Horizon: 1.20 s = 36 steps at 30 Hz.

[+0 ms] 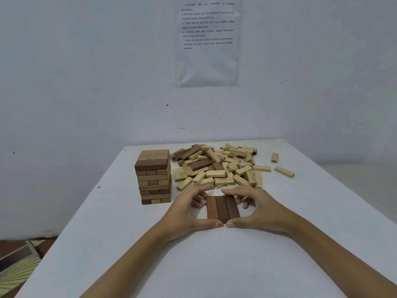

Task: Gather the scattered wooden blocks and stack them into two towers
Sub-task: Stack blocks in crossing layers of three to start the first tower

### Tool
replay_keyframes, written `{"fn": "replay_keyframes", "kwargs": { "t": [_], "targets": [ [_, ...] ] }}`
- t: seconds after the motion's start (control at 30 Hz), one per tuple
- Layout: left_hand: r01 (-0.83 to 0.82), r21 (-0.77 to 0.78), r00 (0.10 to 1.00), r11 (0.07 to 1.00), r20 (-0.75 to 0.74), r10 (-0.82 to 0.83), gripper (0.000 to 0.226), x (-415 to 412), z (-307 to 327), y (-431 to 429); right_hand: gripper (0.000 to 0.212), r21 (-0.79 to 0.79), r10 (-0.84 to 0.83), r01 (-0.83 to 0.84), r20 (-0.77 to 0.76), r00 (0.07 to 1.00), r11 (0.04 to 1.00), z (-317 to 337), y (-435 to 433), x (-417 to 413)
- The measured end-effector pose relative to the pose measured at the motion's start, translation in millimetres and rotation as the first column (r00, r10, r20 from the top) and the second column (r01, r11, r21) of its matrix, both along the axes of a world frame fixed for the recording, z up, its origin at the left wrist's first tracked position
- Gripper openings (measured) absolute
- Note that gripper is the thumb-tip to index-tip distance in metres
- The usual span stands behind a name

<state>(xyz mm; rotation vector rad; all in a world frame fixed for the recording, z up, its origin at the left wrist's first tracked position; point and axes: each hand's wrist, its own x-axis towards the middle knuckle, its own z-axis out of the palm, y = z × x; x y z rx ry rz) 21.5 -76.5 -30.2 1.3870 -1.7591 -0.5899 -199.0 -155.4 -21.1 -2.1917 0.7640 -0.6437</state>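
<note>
Three blocks (pixel 222 209) I hold: dark brown, leftmost lighter and reddish, grain lengthwise. Tower (pixel 153 177): tan and dark brown mixed, dark band near top. Pile (pixel 217 166): mostly pale yellow, few dark brown, black numbers on ends. Table (pixel 214 265): white. Wall sheet (pixel 207 61): white, black print. Thumbnail of my left hand (pixel 187 211): orange. Floor (pixel 19 267): brown, yellow-green stripes.

This is a bare indoor room arranged as a simple task station. A white worktop (pixel 214 265) stands in a corner of plain white walls (pixel 64 82). A printed instruction sheet (pixel 207 39) is stuck up well beyond the fingers (pixel 234 191), and a patterned floor (pixel 19 261) shows low to their left.
</note>
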Motion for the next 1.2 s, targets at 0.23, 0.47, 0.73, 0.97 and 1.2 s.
{"fn": "replay_keyframes", "kwargs": {
  "t": [0.23,0.47,0.73,0.97,1.2],
  "targets": [
    [-0.052,-0.057,0.997,0.997,-0.056,0.049,0.085,-5.3,5.6,5.3,0.073,-0.029,-0.076,0.076,0.014,0.997,0.997,-2.7,2.0,-0.1],
    [-0.073,-0.059,0.994,0.996,-0.082,0.068,0.088,-8.9,9.1,8.1,0.072,-0.018,-0.095,0.096,0.064,0.993,0.995,3.0,7.6,-1.4],
    [-0.058,-0.097,0.994,0.994,-0.102,0.048,0.086,-7.8,24.0,9.1,0.07,-0.034,-0.077,0.081,0.123,0.989,0.996,20.6,5.1,-1.1],
    [-0.085,-0.218,0.996,0.972,-0.012,0.085,0.065,1.6,66.2,23.0,0.065,-0.086,-0.012,0.028,0.185,0.983,0.996,53.5,7.0,15.7],
    [-0.133,-0.3,0.989,0.945,0.015,0.144,0.062,26.2,98.8,33.3,0.065,-0.133,0.047,-0.017,0.226,0.973,0.991,85.9,8.7,45.0]
  ]
}}
